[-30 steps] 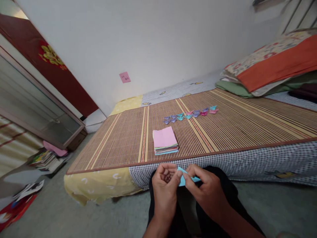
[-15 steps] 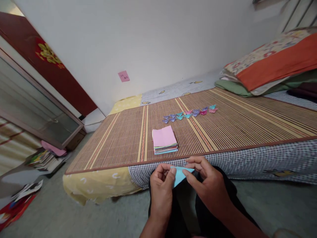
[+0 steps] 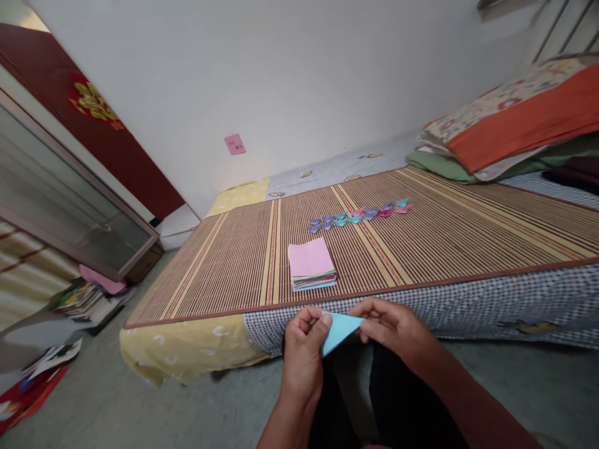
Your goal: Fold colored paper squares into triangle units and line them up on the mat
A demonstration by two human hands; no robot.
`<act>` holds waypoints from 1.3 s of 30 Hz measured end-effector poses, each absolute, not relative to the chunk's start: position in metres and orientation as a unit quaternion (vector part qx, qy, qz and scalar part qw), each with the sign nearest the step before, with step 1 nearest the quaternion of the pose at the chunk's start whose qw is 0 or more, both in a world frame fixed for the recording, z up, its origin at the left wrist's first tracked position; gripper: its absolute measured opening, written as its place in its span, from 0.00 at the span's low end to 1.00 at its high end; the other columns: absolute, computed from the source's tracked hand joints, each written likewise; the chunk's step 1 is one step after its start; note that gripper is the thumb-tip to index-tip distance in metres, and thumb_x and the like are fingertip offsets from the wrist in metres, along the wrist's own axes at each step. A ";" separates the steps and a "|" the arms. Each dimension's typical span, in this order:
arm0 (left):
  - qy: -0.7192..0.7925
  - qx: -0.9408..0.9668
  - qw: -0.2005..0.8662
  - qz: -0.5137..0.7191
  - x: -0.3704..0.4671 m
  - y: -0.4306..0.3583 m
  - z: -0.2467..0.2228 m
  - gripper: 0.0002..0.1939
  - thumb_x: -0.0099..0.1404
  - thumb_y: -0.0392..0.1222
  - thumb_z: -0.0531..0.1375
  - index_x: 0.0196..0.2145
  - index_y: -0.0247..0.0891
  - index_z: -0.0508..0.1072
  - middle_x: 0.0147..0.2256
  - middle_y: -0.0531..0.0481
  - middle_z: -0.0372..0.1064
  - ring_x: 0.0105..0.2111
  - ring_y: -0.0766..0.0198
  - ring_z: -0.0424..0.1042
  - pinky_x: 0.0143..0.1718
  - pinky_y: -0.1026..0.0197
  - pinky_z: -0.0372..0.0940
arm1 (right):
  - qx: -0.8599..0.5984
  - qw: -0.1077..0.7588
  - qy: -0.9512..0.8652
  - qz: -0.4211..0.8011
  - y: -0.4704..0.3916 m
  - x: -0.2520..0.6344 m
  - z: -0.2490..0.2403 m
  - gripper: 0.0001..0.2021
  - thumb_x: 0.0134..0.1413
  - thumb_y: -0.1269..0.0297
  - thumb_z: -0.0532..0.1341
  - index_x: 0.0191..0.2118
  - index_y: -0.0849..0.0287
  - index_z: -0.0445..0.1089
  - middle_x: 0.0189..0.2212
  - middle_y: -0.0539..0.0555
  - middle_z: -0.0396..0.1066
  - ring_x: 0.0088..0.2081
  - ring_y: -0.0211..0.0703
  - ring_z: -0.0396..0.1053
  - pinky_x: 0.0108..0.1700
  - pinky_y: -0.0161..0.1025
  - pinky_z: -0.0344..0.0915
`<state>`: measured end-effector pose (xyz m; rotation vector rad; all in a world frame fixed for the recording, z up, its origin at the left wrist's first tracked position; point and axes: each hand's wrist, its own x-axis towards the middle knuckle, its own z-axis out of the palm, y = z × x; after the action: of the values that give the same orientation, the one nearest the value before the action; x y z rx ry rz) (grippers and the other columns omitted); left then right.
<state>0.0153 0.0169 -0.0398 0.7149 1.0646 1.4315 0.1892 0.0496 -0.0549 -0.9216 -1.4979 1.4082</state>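
A light blue sheet of paper (image 3: 337, 332), folded into a triangle, is held up between both hands just in front of the bed's edge. My left hand (image 3: 305, 346) pinches its left corner, thumb on top. My right hand (image 3: 390, 325) grips the pointed right corner between thumb and fingers. Beyond them, on the striped mat (image 3: 238, 262), lies a stack of coloured paper (image 3: 312, 265) with a pink sheet on top. Farther back stand several small folded paper boats (image 3: 358, 215) in two rows, in purple, teal and pink.
Folded bedding and an orange-edged pillow (image 3: 519, 131) are piled at the right of the bed. A pink note (image 3: 234, 144) is on the wall. Books (image 3: 84, 302) and papers lie at the left, near a glass-panelled door (image 3: 79, 187).
My right hand has shifted its grip to the paper's right tip, its thumb moving off the top edge. More of the blue triangle now shows. The left hand keeps its pinch.
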 end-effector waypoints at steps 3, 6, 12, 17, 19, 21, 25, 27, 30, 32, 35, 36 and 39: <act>0.452 0.307 0.583 0.602 0.016 0.016 -0.038 0.19 0.51 0.49 0.75 0.27 0.35 0.72 0.22 0.55 0.67 0.21 0.70 0.61 0.26 0.67 0.57 | -0.364 0.426 -0.623 0.546 0.047 0.185 -0.052 0.11 0.61 0.57 0.62 0.33 0.59 0.74 0.24 0.49 0.72 0.28 0.40 0.71 0.34 0.36 0.67; 0.456 0.309 0.584 0.597 0.016 0.016 -0.037 0.19 0.51 0.49 0.75 0.27 0.35 0.72 0.22 0.56 0.66 0.21 0.70 0.61 0.26 0.67 0.56 | -0.391 0.434 -0.638 0.502 0.043 0.179 -0.052 0.16 0.63 0.55 0.60 0.26 0.58 0.69 0.20 0.47 0.68 0.24 0.38 0.66 0.28 0.35 0.62; 0.455 0.339 0.596 0.568 0.008 0.019 -0.029 0.19 0.49 0.48 0.76 0.27 0.34 0.73 0.22 0.56 0.65 0.21 0.71 0.59 0.25 0.67 0.54 | -0.395 0.384 -0.668 0.501 0.040 0.184 -0.045 0.22 0.68 0.51 0.54 0.26 0.58 0.69 0.19 0.48 0.65 0.23 0.39 0.64 0.27 0.35 0.60; 0.458 0.392 0.623 0.499 0.005 0.023 -0.027 0.19 0.49 0.49 0.76 0.26 0.34 0.74 0.21 0.54 0.67 0.20 0.71 0.60 0.24 0.66 0.52 | -0.350 0.358 -0.685 0.530 0.043 0.183 -0.039 0.09 0.58 0.60 0.63 0.30 0.58 0.70 0.25 0.46 0.67 0.28 0.39 0.63 0.31 0.34 0.58; 0.455 0.398 0.626 0.493 0.005 0.024 -0.028 0.19 0.50 0.50 0.75 0.26 0.34 0.75 0.22 0.54 0.68 0.21 0.70 0.61 0.25 0.66 0.54 | -0.358 0.353 -0.679 0.535 0.043 0.179 -0.042 0.11 0.58 0.60 0.63 0.27 0.58 0.68 0.22 0.46 0.65 0.26 0.38 0.61 0.29 0.34 0.56; 0.442 0.393 0.624 0.511 0.005 0.024 -0.029 0.17 0.55 0.51 0.73 0.31 0.34 0.77 0.25 0.53 0.70 0.23 0.69 0.64 0.28 0.66 0.57 | -0.372 0.365 -0.663 0.536 0.043 0.176 -0.045 0.15 0.60 0.58 0.61 0.25 0.58 0.66 0.21 0.46 0.63 0.25 0.37 0.59 0.27 0.34 0.55; 0.413 0.409 0.615 0.533 0.008 0.017 -0.028 0.21 0.53 0.50 0.75 0.38 0.35 0.76 0.32 0.50 0.75 0.31 0.65 0.70 0.35 0.64 0.63 | -0.393 0.411 -0.624 0.536 0.045 0.174 -0.048 0.17 0.60 0.53 0.61 0.25 0.58 0.66 0.19 0.46 0.62 0.23 0.37 0.59 0.26 0.34 0.57; 0.422 0.421 0.607 0.526 0.011 0.013 -0.028 0.20 0.50 0.47 0.76 0.34 0.36 0.74 0.31 0.50 0.74 0.29 0.66 0.69 0.33 0.65 0.63 | -0.398 0.425 -0.607 0.541 0.045 0.174 -0.048 0.17 0.59 0.51 0.61 0.26 0.58 0.66 0.20 0.45 0.63 0.22 0.36 0.59 0.26 0.34 0.58; 0.440 0.423 0.589 0.529 0.017 0.009 -0.030 0.17 0.57 0.49 0.73 0.29 0.36 0.70 0.27 0.52 0.72 0.25 0.68 0.66 0.30 0.66 0.62 | -0.399 0.438 -0.592 0.546 0.045 0.172 -0.049 0.17 0.60 0.50 0.61 0.28 0.59 0.67 0.21 0.45 0.63 0.23 0.36 0.59 0.27 0.34 0.58; 0.444 0.426 0.578 0.536 0.020 0.008 -0.033 0.17 0.59 0.50 0.71 0.28 0.37 0.70 0.25 0.53 0.71 0.24 0.68 0.65 0.29 0.66 0.61 | -0.399 0.443 -0.590 0.545 0.044 0.170 -0.049 0.17 0.61 0.50 0.60 0.29 0.59 0.67 0.21 0.45 0.62 0.23 0.36 0.59 0.27 0.34 0.57; 0.446 0.434 0.561 0.547 0.021 0.007 -0.038 0.15 0.62 0.48 0.69 0.29 0.37 0.69 0.24 0.54 0.69 0.24 0.68 0.65 0.30 0.65 0.61 | -0.401 0.444 -0.594 0.538 0.042 0.169 -0.049 0.17 0.62 0.51 0.60 0.29 0.59 0.67 0.21 0.45 0.62 0.24 0.36 0.59 0.27 0.34 0.58; 0.446 0.438 0.556 0.548 0.020 0.007 -0.039 0.15 0.63 0.48 0.69 0.29 0.37 0.69 0.24 0.54 0.69 0.24 0.68 0.65 0.30 0.65 0.61 | -0.401 0.445 -0.595 0.536 0.042 0.169 -0.049 0.17 0.62 0.51 0.60 0.29 0.59 0.68 0.21 0.45 0.62 0.24 0.36 0.60 0.27 0.34 0.58; 0.446 0.443 0.549 0.551 0.021 0.007 -0.041 0.14 0.64 0.48 0.67 0.30 0.37 0.69 0.24 0.54 0.69 0.25 0.68 0.66 0.31 0.65 0.61 | -0.408 0.449 -0.598 0.523 0.039 0.170 -0.049 0.16 0.63 0.52 0.59 0.32 0.59 0.69 0.22 0.46 0.63 0.25 0.37 0.60 0.28 0.34 0.59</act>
<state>0.0208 0.0071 -0.0407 1.0492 1.0566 1.3036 0.1696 0.0391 -0.0493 -1.0099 -1.4795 1.2950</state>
